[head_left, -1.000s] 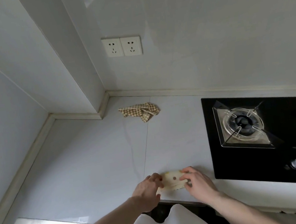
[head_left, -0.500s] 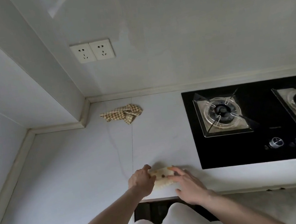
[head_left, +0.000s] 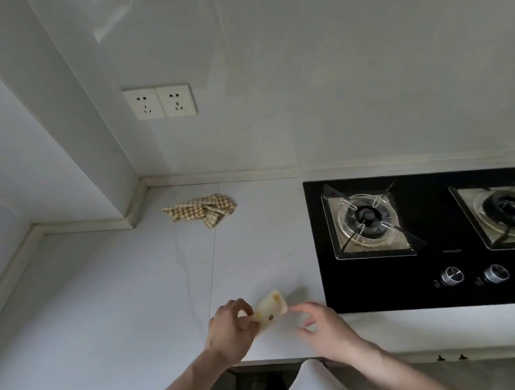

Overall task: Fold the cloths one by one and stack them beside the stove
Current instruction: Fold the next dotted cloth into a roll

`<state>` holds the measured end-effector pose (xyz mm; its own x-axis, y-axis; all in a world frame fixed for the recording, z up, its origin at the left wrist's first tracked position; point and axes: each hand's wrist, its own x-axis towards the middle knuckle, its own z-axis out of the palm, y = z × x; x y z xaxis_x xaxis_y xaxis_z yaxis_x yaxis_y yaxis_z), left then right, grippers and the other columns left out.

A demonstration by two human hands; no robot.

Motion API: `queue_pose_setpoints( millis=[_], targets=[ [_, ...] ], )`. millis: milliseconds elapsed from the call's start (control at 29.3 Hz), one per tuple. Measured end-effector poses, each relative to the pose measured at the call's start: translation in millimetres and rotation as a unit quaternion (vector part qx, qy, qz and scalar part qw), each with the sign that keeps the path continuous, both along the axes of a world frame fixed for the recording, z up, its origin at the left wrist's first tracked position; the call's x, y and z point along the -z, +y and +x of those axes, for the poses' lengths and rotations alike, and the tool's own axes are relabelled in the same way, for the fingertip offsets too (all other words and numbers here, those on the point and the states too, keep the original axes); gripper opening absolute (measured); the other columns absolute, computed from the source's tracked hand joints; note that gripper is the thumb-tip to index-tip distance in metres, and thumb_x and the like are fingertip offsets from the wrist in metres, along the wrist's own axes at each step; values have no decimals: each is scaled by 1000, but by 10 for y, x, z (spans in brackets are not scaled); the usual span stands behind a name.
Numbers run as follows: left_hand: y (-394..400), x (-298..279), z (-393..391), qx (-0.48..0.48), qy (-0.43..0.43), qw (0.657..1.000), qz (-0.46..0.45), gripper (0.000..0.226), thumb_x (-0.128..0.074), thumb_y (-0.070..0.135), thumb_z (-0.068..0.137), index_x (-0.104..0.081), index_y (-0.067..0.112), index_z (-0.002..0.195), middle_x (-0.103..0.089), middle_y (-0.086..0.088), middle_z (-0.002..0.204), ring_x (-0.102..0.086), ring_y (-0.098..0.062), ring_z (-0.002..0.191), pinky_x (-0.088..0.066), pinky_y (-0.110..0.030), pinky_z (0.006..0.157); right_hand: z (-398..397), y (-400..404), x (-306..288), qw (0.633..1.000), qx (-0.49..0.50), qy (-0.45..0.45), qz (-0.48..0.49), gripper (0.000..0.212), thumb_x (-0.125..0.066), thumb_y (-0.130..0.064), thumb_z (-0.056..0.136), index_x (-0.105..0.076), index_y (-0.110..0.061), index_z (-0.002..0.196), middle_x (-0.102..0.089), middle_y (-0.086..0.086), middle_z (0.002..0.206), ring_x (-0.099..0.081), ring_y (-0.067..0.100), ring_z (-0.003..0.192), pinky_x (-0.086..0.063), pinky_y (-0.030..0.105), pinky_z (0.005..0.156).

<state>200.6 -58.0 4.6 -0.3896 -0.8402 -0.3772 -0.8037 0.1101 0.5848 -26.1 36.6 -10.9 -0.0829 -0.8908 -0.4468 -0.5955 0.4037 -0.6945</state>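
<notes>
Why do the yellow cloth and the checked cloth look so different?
The yellow cloth is pale with a few spots; the checked cloth has brown squares. The yellow one is folded small and gripped by the left hand; the checked one lies crumpled near the wall, untouched. Both are left of the stove.

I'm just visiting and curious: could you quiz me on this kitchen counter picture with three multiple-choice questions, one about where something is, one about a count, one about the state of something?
1. Where does the checked cloth lie?
A. near the back corner of the counter, left of the stove
B. on a burner
C. in the sink

2. How many control knobs show on the stove?
A. one
B. two
C. four

3. What is happening to the pale yellow cloth?
A. it lies flat and untouched
B. it hangs from the wall socket
C. the left hand pinches it, folded small

Answers: 1 A, it sits crumpled by the wall corner. 2 B, two round knobs sit side by side at the front. 3 C, the left fingers grip it while the right hand is beside it.
</notes>
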Motion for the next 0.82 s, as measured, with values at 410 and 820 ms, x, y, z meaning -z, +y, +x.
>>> queue_pose_setpoints(
  millis=[410,820],
  targets=[
    [492,-1255,-1414,99,244,961,84,24,-65,8,85,-57,27,100,-69,1,93,-54,-7,71,-43,-23,59,-1092,652,-1209,964,162,-184,-99,36,-76,-30,91,-65,-38,124,-73,-14,114,-65,2,112,-53,22,94],
    [1575,-1638,-3135,110,314,937,107,28,-80,31,89,-66,23,113,-75,-5,98,-72,-24,88,-62,-36,74,-2695,2219,-1763,908,335,-207,-142,36,-79,-40,86,-69,-29,120,-76,-12,111,-70,6,104,-60,29,86]
  ],
)
